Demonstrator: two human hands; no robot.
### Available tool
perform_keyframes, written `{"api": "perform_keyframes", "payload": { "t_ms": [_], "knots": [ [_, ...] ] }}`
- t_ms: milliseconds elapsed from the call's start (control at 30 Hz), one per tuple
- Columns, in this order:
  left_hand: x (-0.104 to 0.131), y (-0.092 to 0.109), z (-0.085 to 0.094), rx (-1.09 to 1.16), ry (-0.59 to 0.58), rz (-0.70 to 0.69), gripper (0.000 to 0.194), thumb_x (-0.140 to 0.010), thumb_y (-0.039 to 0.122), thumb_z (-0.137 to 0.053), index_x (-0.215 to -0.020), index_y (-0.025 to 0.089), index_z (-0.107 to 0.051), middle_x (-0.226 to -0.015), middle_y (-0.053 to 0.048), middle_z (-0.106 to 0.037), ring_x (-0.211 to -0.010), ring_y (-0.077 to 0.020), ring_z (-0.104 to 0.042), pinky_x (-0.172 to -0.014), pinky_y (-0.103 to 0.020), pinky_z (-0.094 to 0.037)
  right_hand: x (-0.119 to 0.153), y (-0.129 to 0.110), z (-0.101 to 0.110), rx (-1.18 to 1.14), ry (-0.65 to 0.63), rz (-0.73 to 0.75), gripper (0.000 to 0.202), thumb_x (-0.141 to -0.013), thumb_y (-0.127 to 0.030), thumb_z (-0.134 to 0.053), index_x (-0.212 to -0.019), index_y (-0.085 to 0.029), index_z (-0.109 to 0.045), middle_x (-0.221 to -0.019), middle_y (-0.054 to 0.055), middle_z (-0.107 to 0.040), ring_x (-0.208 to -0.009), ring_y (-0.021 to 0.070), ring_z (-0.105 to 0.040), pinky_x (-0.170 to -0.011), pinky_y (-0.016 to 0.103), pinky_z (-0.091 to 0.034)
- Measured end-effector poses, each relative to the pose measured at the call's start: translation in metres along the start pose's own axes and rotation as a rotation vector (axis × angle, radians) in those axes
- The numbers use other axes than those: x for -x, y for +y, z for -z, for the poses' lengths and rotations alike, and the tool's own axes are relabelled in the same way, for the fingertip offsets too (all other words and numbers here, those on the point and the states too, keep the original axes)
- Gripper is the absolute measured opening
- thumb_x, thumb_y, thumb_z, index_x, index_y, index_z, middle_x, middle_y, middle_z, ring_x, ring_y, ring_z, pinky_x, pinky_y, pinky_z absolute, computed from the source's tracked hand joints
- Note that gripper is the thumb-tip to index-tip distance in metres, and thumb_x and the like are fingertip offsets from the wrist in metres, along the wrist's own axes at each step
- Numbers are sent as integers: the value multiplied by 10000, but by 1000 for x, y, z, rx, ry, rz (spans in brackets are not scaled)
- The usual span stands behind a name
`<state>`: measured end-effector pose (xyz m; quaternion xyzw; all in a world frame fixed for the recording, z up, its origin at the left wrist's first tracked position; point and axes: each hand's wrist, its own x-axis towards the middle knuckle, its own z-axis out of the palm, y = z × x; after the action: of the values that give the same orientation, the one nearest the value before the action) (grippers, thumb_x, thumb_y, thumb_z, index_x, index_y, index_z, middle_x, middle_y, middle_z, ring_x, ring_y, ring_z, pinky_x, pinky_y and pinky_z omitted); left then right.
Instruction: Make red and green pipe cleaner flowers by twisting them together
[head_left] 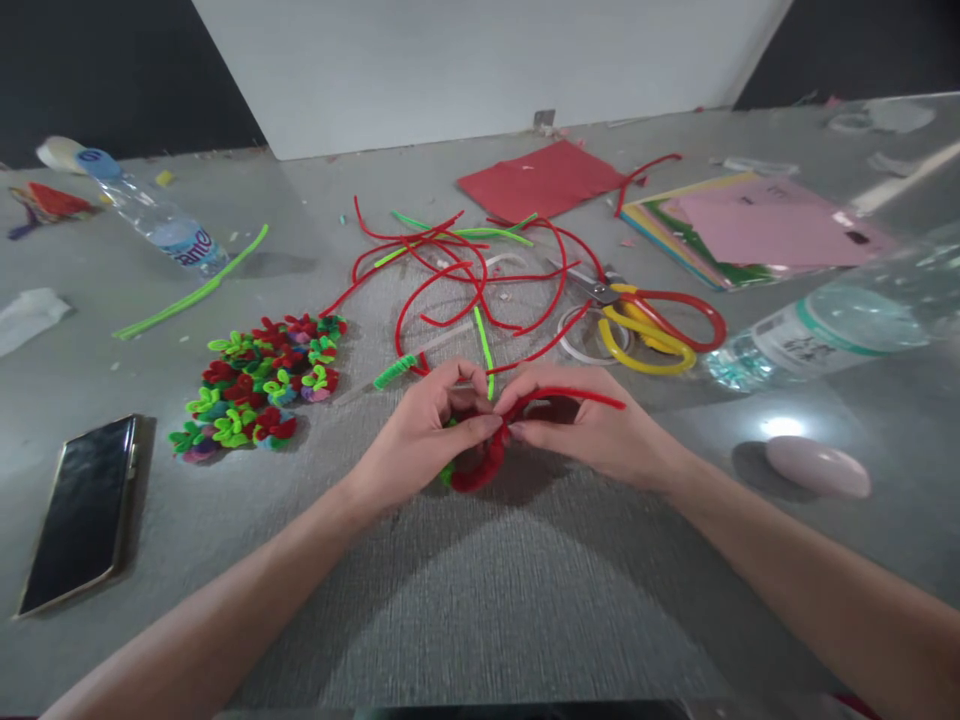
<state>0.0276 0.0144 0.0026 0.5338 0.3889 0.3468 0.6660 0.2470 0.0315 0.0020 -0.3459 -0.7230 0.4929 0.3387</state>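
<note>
Both hands meet over the grey table [450,600]. My left hand [450,415] and my right hand [562,415] pinch a red pipe cleaner [574,393] between their fingertips. One end of it sticks out to the right over my right hand; below the fingers it curves into a thick red loop with a bit of green at its left. Part of the piece is hidden by my fingers. Loose red pipe cleaners [480,280] lie tangled beyond the hands, with a green coil [394,372] on a clear stick near my left hand.
Small red and green pipe-cleaner pieces [247,385] cluster at left, near a phone [82,510] and a bottle [169,225]. Scissors [652,325], a large bottle [817,335], a mouse [817,466] and paper sheets [780,220] lie at right.
</note>
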Motion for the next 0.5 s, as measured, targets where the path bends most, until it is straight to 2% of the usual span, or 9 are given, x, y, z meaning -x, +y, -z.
{"api": "perform_keyframes", "payload": {
  "t_ms": [100, 267, 500],
  "knots": [
    [1, 1, 0, 4, -31, -15, 270, -972, 284, -726, -1013, 221, -466, -796, 25, -702, -667, -101, -640, -631, -209, -468, -1, 2, 3, -19, -27, 60, 45, -916, -209, -800, -950, -184, -785, -881, 14, -785, -807, 149, -720, -758, 280, -568],
    [2, 0, 2, -54, -60, -31, 220, -989, 245, -691, -1038, 215, -479, -812, 17, -702, -703, -107, -645, -657, -219, -467, -2, 3, 2, 6, -35, 96, 155, -935, -316, -821, -881, -181, -769, -799, 3, -765, -716, 132, -687, -667, 253, -527],
    [3, -1, -2, -68, -52, -23, 140, -1018, 226, -612, -1050, 217, -476, -809, 26, -672, -640, -98, -613, -602, -216, -443, 1, 6, 2, 186, -8, 140, 119, -977, -261, -761, -887, -192, -728, -794, -18, -719, -707, 118, -629, -685, 249, -468]
  ]
}}
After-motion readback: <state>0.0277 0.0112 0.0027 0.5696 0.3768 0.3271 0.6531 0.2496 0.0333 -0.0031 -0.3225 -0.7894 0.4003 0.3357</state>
